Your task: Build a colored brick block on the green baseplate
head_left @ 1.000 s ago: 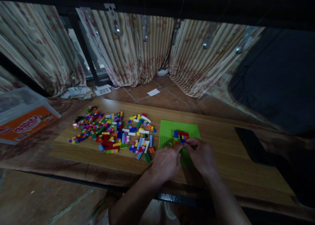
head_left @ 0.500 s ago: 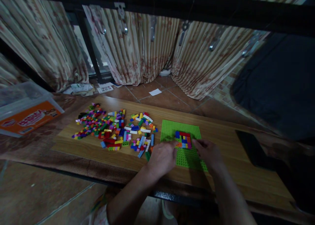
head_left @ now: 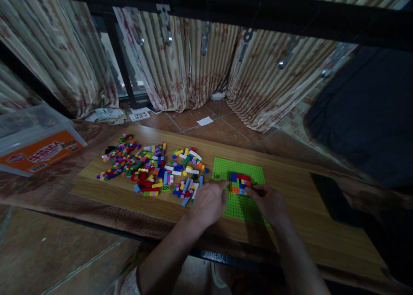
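A small block of joined toy bricks (head_left: 240,184), red, blue, yellow, orange and green, rests on the green baseplate (head_left: 248,209). To its left is my left hand (head_left: 209,202), fingers curled, its index finger and thumb tips just off the block's left side. Whether something small sits in that hand is hidden. My right hand (head_left: 271,203) is closed at the block's lower right corner, its fingertips touching the bricks there. Its other fingers are folded under and partly in shadow.
Loose toy bricks (head_left: 129,159) lie heaped on the wooden board (head_left: 284,178), with a smaller scatter of bricks (head_left: 186,171) nearer the baseplate. A clear plastic box (head_left: 41,153) with an orange label stands at the left. A dark flat object (head_left: 334,198) lies at the right.
My left hand has drawn slightly left, away from the block. My right hand has shifted left and its fingertips now reach the block's lower right corner. The view has shifted a little.
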{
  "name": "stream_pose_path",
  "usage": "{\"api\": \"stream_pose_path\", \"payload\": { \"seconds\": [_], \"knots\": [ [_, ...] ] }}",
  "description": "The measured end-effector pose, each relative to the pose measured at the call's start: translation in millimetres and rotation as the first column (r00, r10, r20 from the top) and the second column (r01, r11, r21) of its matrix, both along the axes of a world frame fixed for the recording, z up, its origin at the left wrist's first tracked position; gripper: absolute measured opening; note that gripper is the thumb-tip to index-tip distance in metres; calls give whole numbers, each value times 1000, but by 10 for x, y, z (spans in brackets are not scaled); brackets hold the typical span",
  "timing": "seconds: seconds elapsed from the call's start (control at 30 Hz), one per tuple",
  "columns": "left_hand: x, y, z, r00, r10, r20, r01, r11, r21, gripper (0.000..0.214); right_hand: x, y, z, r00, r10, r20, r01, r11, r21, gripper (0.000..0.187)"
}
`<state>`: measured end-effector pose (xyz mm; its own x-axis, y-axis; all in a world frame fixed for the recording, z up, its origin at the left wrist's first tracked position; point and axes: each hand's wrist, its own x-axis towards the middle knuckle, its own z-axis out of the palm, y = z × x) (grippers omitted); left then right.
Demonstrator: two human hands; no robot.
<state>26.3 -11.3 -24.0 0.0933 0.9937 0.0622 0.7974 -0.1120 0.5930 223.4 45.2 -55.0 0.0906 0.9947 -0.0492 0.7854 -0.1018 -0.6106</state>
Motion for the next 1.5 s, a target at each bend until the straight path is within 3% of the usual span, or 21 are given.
{"api": "stream_pose_path", "payload": {
  "seconds": [0.23,0.4,0.53,0.6,0.67,0.77,0.87,0.93,1.0,1.1,1.27,1.33,1.4,1.5],
  "knots": [
    [-9,4,4,1000,9,1,-9,1000,-1,35,-23,-11,-12,997,51,53,-51,999,10,34],
    [-28,3,-7,1000,10,11,-10,1000,3,35,-9,27,-4,998,39,-49,-39,999,1,34],
    [-62,-4,-8,1000,28,13,-28,999,15,35,48,57,90,974,-72,-217,68,997,-24,37],
    [-87,-2,10,999,43,15,-44,999,21,34,66,56,160,913,-169,-371,191,981,22,39],
    [-124,9,40,998,62,31,-64,997,37,34,51,45,225,792,-221,-569,335,937,102,39],
    [-220,43,91,988,121,96,-127,990,55,34,-42,17,293,597,-152,-788,412,900,139,35],
    [-365,85,116,952,215,218,-238,968,83,32,-190,-19,321,487,-85,-869,283,957,64,37],
    [-472,109,113,907,276,319,-324,940,106,31,-288,-37,315,486,-70,-871,143,990,0,40],
    [-575,129,105,845,316,431,-397,911,112,30,-361,-42,289,540,-73,-838,35,997,-64,42],
    [-706,152,115,730,344,591,-486,868,96,28,-410,-25,227,635,-103,-765,2,991,-131,42],
    [-870,170,222,491,331,806,-633,771,69,24,-483,-55,196,715,-59,-696,78,997,-5,41],
    [-926,164,268,392,320,863,-666,746,26,23,-585,-134,225,762,42,-647,-8,998,56,38],
    [-974,151,299,321,314,894,-670,742,-20,23,-728,-249,262,792,205,-575,-188,978,89,33],
    [-1025,124,317,258,299,919,-649,758,-64,22,-954,-444,298,773,475,-419,-479,872,105,23]
  ]
}}
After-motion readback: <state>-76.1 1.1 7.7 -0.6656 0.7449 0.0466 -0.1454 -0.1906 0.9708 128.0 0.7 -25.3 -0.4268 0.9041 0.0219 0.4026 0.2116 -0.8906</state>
